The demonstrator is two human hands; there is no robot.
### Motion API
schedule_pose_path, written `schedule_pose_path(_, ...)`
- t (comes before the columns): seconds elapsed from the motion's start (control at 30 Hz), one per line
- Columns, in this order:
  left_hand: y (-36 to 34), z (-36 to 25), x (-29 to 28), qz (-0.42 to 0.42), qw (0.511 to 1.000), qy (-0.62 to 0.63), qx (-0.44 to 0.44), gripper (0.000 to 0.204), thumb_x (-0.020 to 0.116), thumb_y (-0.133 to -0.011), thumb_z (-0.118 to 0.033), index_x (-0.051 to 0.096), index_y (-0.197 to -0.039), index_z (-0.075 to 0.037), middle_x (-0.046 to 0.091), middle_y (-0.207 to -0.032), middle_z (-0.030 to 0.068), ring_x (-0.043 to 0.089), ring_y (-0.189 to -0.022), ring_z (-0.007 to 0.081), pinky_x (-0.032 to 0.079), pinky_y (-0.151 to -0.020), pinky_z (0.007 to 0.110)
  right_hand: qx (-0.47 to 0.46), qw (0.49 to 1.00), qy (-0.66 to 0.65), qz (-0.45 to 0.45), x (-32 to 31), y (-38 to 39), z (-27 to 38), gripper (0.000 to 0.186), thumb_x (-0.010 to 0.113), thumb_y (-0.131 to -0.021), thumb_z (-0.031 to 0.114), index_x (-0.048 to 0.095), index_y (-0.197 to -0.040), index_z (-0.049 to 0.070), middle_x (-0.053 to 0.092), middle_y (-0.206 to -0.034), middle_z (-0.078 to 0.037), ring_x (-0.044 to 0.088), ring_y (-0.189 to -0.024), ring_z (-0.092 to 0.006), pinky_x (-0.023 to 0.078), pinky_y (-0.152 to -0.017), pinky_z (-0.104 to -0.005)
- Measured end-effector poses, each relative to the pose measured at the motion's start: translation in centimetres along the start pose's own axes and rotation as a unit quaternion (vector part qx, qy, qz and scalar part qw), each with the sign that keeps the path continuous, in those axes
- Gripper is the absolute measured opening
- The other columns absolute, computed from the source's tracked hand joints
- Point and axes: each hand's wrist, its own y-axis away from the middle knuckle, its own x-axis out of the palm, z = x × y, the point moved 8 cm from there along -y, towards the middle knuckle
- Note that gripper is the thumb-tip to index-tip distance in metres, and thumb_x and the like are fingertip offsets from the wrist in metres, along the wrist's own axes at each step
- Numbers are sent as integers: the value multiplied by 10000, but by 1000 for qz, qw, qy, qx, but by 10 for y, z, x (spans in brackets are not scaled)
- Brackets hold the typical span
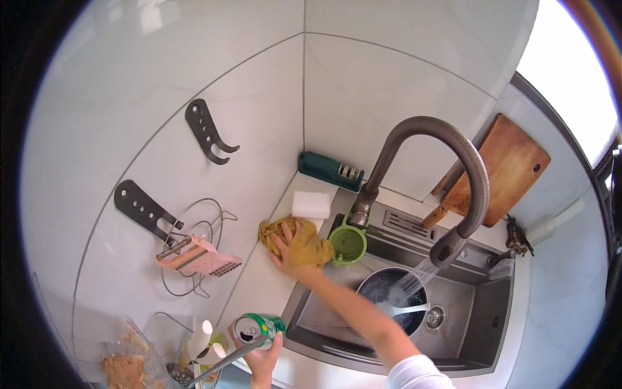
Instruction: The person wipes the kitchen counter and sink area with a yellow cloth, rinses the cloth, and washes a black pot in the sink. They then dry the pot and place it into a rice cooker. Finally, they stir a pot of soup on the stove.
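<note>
My left hand [264, 364] is wrapped round a green drinks can [267, 324], holding it at the lower left, beside the counter's near edge. The can's silver top faces left. My right arm reaches across the sink to the counter, where my right hand [284, 249] grips a crumpled mustard-yellow cloth [312, 250]. Part of the cloth lies over the fingers. Close to the cloth are a white block-shaped sponge [311, 205] and a small green strainer cup [348, 245] at the sink's corner.
Water runs from the curved faucet [479, 175] into a dark pan [379, 285] in the steel sink [453, 350]. A green knife sharpener [329, 171] and a wooden cutting board [508, 168] stand behind. Left, wall hooks [206, 133] hold a grater [201, 257]; a ladle [227, 361] rises near the can.
</note>
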Motion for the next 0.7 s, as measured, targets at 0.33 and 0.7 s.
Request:
schedule_pose_path(0.33, 21, 18, -16, 2, 998, -60, 24, 918, 813, -574, -196, 273, -1279, 39, 399, -1200, 181, 417, -1120, 307, 319, -982, 434, 13, 991, 34, -132, 55, -25, -65, 444, 492, -840, 420, 523, -1256, 268, 322, -1412, -125, 209, -1290, -432, 194, -1028, -566)
schedule_pose_path(0.7, -7, -30, 10, 4, 998, 42, 53, 751, 756, -665, -53, 312, -1265, 34, 453, -1221, 157, 479, -1117, 235, 403, -955, 372, -93, 973, -187, -100, 78, 167, 145, 490, 594, -775, 379, 508, -1251, 294, 383, -1369, -87, 310, -1226, -437, 253, -935, -605)
